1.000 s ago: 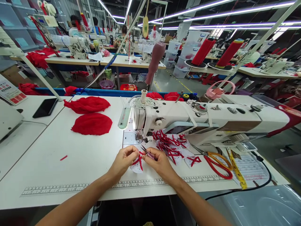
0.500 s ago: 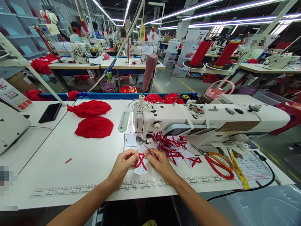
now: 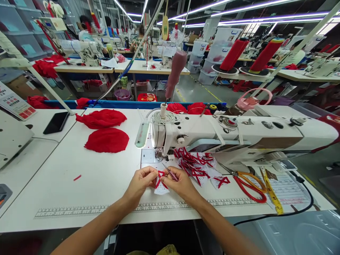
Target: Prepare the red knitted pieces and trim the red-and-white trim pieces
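Patch (image 3: 161, 184) pinched at top edge by left hand (image 3: 140, 183); right hand (image 3: 180, 183) clamped on snips (image 3: 170, 172), tips apparently angled up-left, just right of patch.

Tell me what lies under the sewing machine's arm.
Under the sewing machine arm lies a pile of white pieces with red crosses on the table. How far the pile runs back under the arm is hidden.

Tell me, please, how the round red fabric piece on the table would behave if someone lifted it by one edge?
The round red fabric piece lies flat with soft wrinkles, so it would probably droop limply. It looks thin, likely very light. On the smooth white table, a push might slide or bunch it.
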### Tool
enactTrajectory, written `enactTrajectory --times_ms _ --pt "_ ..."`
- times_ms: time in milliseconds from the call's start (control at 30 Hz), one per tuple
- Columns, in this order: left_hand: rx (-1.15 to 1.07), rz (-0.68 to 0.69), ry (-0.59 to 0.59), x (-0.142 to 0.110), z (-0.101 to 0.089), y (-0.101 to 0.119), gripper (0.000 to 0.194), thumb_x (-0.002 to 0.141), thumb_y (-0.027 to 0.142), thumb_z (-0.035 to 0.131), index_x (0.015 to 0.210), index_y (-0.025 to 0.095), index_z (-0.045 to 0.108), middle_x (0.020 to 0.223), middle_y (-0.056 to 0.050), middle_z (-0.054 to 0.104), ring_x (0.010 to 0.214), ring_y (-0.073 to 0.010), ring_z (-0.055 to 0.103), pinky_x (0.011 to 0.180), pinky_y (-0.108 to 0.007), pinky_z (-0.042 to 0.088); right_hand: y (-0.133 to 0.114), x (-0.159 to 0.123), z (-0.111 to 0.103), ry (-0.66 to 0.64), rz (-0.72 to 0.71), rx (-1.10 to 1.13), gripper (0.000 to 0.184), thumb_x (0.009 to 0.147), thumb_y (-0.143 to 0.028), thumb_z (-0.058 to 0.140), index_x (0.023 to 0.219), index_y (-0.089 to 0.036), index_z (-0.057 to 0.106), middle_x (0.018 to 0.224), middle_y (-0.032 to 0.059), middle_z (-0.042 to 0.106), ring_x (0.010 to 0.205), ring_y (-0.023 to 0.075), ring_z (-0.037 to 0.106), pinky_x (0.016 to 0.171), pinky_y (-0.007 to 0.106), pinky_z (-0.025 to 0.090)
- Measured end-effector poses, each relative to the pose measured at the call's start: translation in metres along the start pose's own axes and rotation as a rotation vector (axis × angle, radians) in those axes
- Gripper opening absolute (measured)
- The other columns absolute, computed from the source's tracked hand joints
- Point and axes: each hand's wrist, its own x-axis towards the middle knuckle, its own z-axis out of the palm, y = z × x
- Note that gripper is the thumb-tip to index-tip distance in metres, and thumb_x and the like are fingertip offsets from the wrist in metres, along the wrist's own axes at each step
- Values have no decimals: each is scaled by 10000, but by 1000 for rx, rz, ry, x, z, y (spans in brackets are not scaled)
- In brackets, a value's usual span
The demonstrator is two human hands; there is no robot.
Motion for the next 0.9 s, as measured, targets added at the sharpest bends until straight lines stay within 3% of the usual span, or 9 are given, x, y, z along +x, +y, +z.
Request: enactTrajectory --times_ms 133,300,533,600,733,900 --pt "-14 -3 7 1 0 -1 278 749 405 687 692 162 564 619 15 531 579 -108 449 579 -232 375 2 0 -1 2 -4 -15 250 738 -412 683 734 -197 555 581 -81 264 570 102 239 554 273 204" --pt "14 28 31 1 2 0 340 749 462 700 700 162 550 632 16 522 593 -108 451 597 -235 379 9 0 -4 1 -33 -17 292 756 -399 688 949 -181 667 585 -87 262 557 104 233 554 274 208" --pt "85 90 77 1 1 -6 344 780 484 678 733 161 568 660 6 525 610 -111 424 592 -236 356 10 -19 -23 197 -45 -138 321 767 -451 684 961 -196 696 579 -73 268 536 116 271 539 280 258" --pt "99 103 76 0 0 -7 341 791 484 670 734 164 565 657 7 526 608 -111 428 591 -233 359 13 -29 -31 241 -45 -198 345 780 -480 669 975 -197 706 576 -60 309 533 125 303 527 285 283" --pt "173 100 76 0 -3 -6 366 797 529 635 732 177 554 629 9 513 577 -124 435 554 -240 360 25 -49 -52 304 -70 -329 379 836 -521 627 1027 -203 703 630 -2 526 562 149 435 551 291 383" --pt "518 127 204 7 -11 -2 361 812 535 548 714 189 569 599 8 494 545 -146 419 539 -270 333 37 -67 -74 336 -150 -485 327 897 -491 593 1051 -218 683 680 12 622 548 147 513 536 270 423"
